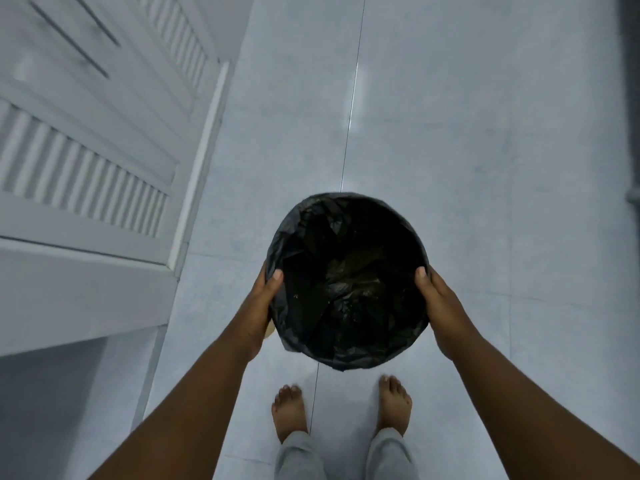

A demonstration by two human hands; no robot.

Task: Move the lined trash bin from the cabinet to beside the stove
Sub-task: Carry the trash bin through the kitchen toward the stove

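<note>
A round trash bin (348,282) lined with a black plastic bag hangs in the air over the floor, seen from straight above. My left hand (258,306) grips its left side with the thumb hooked over the rim. On the opposite side my right hand (441,308) holds the rim the same way. The bag's inside is dark and crumpled, with a few small specks at the bottom. A bit of the bin's pale wall shows under my left palm. No stove is in view.
White louvred cabinet doors (104,161) run along the left, with a white counter edge (69,299) near my left arm. Pale grey floor tiles (467,150) stretch ahead and right. My bare feet (341,410) stand just below the bin. A dark object (632,98) sits at the right edge.
</note>
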